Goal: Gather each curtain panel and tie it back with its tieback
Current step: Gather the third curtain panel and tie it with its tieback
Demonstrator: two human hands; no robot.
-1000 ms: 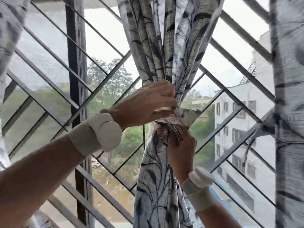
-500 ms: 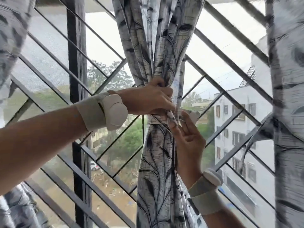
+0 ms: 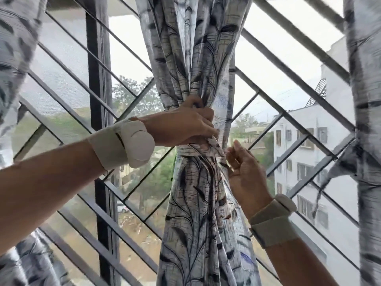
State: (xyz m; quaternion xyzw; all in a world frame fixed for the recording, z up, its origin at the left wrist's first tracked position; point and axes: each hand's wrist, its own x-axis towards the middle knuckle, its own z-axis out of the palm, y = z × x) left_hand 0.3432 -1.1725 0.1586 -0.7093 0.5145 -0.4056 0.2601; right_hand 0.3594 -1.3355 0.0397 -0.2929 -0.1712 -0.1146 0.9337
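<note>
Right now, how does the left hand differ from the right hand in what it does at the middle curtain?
The left hand comes from the left and grips the gathered middle curtain at the tieback, fingers curled into the folds. The right hand rises from below on the right, fingers loosely spread, its fingertips only touching the tieback's knot. The left hand sits higher than the right hand. Both wear a pale wristband.

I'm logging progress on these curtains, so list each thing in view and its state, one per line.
Middle curtain: gathered, cinched at the waist.
Tieback: wrapped around the middle curtain.
Left hand: grips the gathered folds above the tieback.
Right hand: fingers loosely curled beside the tieback.
Right curtain: hanging, bunched.
Window grille: closed.
</note>
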